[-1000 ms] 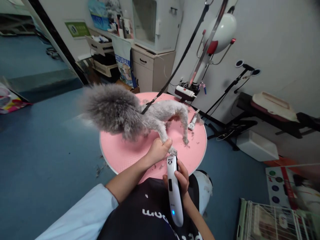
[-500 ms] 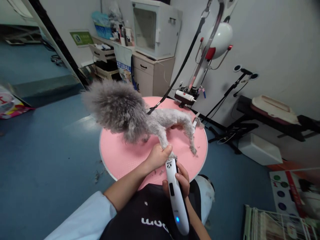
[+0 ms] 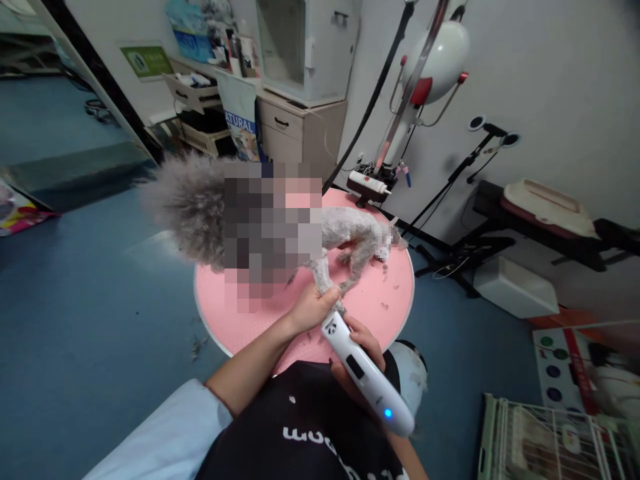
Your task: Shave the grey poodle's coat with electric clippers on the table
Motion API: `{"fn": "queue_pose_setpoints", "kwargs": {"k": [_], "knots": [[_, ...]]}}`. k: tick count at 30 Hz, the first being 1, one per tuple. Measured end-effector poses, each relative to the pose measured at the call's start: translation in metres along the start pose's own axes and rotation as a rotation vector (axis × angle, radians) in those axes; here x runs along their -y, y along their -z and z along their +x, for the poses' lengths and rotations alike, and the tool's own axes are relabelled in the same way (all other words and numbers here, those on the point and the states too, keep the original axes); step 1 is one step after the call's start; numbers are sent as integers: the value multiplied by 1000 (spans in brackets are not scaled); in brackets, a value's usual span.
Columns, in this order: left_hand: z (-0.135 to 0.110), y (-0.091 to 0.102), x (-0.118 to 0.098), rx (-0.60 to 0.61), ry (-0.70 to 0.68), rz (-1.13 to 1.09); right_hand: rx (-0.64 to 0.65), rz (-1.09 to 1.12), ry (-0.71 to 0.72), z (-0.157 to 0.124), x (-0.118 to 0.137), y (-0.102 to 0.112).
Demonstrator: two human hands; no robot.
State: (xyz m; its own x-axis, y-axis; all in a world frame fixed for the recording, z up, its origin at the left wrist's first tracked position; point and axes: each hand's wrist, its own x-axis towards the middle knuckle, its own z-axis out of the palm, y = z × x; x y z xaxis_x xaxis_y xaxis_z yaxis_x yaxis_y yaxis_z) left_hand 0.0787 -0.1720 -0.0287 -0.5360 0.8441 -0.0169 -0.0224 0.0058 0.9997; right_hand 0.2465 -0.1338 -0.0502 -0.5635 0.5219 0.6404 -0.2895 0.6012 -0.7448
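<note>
A grey dog [image 3: 345,227] is on a round pink grooming table [image 3: 235,323], its body clipped short and its head thick with fluffy hair. Pixelation covers much of the head and chest. My left hand [image 3: 315,308] is wrapped round the lower part of a front leg [image 3: 321,270]. In my right hand [image 3: 369,343] is a white hair clipper [image 3: 373,380] with a blue light lit near its lower end. Its head end is at the dog's paw, just below my left hand; whether the blade touches is hidden. The hind leg [image 3: 357,263] looks bent.
A black strap [image 3: 373,100] runs down to the dog from above. Behind the table's edge a white bottle [image 3: 367,181] lies in a holder beside a metal arm. Hair clippings [image 3: 384,307] lie on the pink top. A wire cage [image 3: 545,433] stands at lower right.
The clipper's lower end has swung to the right, so it slants more. The dog's hindquarters have sunk and its hind leg has shifted left. My left hand keeps its hold on the front leg.
</note>
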Motion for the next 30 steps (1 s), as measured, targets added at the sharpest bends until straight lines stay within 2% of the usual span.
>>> {"fn": "queue_pose_setpoints", "kwargs": {"k": [2,4,6,9,13,20,26,30], "knots": [[1,1,-3,1,-95,-14,-33,115,-104,-3,1,1],[1,0,-6,8,-159,-27,-157,181,-188,-8,0,1],[2,-4,-6,13,-170,-41,-259,193,-232,-12,-1,1],[3,-8,-3,-35,-127,-66,-320,202,-246,-14,-2,-1],[4,-11,0,-92,-83,-109,-295,255,-258,-12,-3,-6],[5,-12,1,-129,-91,-118,-265,320,-265,-12,-8,-17],[5,-9,0,-167,-84,-84,-287,355,-258,-12,-11,-21],[3,-9,3,-143,-94,-83,-330,346,-301,-7,-6,-25]]}}
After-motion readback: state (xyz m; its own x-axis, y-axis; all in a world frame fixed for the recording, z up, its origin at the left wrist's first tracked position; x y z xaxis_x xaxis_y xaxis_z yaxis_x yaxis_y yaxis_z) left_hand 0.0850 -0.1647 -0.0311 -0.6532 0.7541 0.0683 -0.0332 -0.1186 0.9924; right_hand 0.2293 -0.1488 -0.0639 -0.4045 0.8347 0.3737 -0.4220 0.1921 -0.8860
